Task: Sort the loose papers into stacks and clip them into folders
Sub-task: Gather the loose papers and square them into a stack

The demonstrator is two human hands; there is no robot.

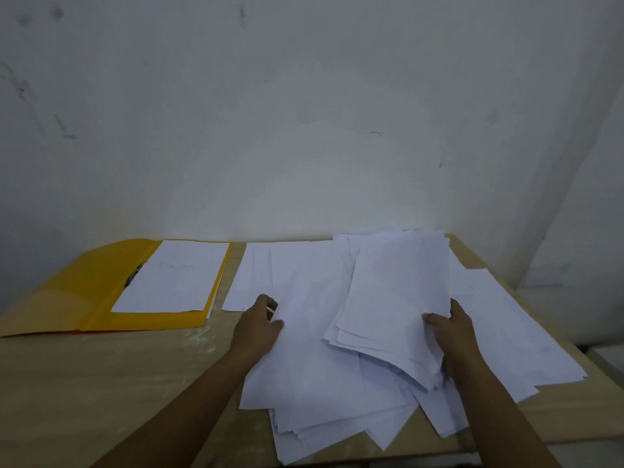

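A pale wood-grain counter (101,383) with a matte, lightly scuffed top runs up to a rough, marked white plaster wall (304,113). On it lies an open yellow card folder (60,298), flat, its smooth cover spread wide. A dark metal spring clip (133,275) sits along the folder's inner spine and pins 1 neat stack of white rectangular sheets (175,278); faint writing shows on the top sheet but is too blurred to read.

To the right of the yellow folder, just beside its edge, begins a wide spread of loose white paper sheets (304,383). They are thin, smooth and flat, overlapping at many angles, with corners fanned out and some reaching past the near edge of the counter.

The left hand (260,325), nearest the folder, rests at the left edge of this spread. Its fingers are curled and its thumb presses on top of 1 large sheet, pinching that sheet's edge.

The right hand (452,327), farther from the folder, grips a lifted sheaf of white pages (398,292). The thumb lies on the sheaf's upper face and the other fingers are hidden beneath it. The sheaf tilts up toward the wall and its near corners droop in soft, uneven layers above the loose sheets. Both bare forearms reach in from the near side of the counter.
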